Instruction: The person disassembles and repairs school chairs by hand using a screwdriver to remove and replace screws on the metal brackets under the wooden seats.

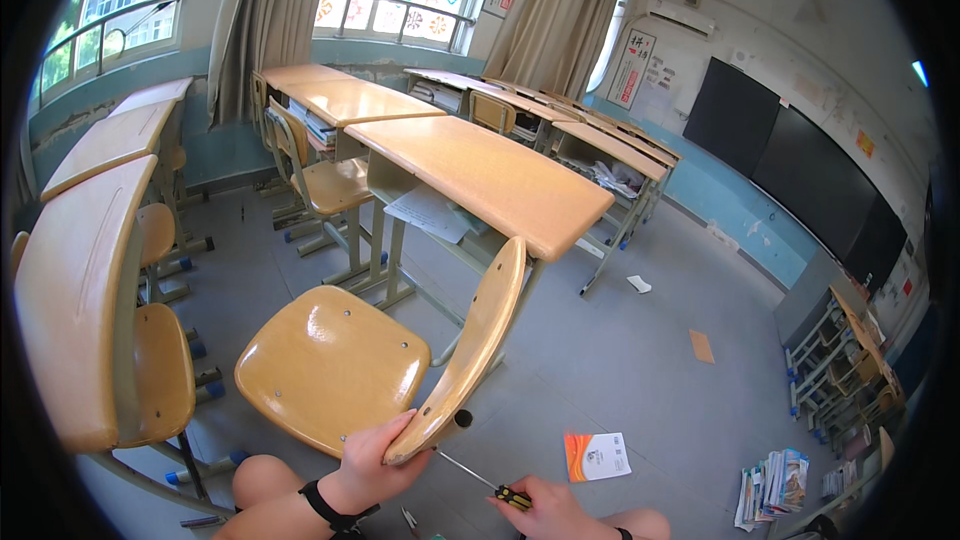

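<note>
A school chair stands before me, with its glossy wooden seat (330, 367) and curved wooden backrest (480, 330). My left hand (379, 457) grips the backrest's lower end, thumb on the inner face. Bolt heads show on the backrest and seat. An open metal tube end (463, 418) sticks out behind the backrest. My right hand (544, 506) holds a screwdriver (514, 497) by its black and yellow handle. Its shaft slants up to the left, with the tip at the backrest's rear near my left hand. Whether the tip sits in a screw is hidden.
A wooden desk (487, 176) stands just beyond the chair, papers (429, 214) in its shelf. More desks (86, 300) line the left. On the floor lie an orange and white booklet (598, 457), a brown card (701, 346) and stacked books (772, 491). A metal tool (409, 519) lies near my knees.
</note>
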A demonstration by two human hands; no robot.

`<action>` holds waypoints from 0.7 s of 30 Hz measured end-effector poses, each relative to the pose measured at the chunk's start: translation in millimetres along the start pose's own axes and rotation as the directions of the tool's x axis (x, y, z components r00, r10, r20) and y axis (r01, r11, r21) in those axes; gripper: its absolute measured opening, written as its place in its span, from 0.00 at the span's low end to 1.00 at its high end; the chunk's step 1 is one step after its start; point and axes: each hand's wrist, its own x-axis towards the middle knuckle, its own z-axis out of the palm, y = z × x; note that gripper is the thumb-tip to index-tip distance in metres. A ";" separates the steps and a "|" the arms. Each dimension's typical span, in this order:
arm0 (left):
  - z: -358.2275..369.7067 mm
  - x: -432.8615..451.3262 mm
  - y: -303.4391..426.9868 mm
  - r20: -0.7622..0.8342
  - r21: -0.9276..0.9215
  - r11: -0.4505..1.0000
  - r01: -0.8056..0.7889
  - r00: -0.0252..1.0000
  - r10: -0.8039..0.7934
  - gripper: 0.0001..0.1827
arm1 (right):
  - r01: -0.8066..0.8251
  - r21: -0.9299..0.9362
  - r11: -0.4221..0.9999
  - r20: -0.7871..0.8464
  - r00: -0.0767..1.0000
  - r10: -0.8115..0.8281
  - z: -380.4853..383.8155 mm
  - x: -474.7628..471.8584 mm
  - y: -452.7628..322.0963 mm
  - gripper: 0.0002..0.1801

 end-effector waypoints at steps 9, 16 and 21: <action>-5.7 -7.4 13.4 0.020 0.008 1.000 0.020 1.000 -0.020 0.26 | -0.663 0.580 0.473 0.631 0.733 0.254 -0.8 -1.2 19.9 0.12; -1.0 -6.2 4.4 0.003 0.019 0.989 0.146 0.989 -0.146 0.25 | 0.341 -0.141 0.929 -0.126 0.925 -0.358 3.7 3.9 13.1 0.24; 6.3 -15.7 2.4 0.049 -0.127 0.961 0.246 0.969 -0.241 0.21 | 0.545 -0.368 0.754 0.002 0.811 -0.586 -22.4 9.9 -4.1 0.38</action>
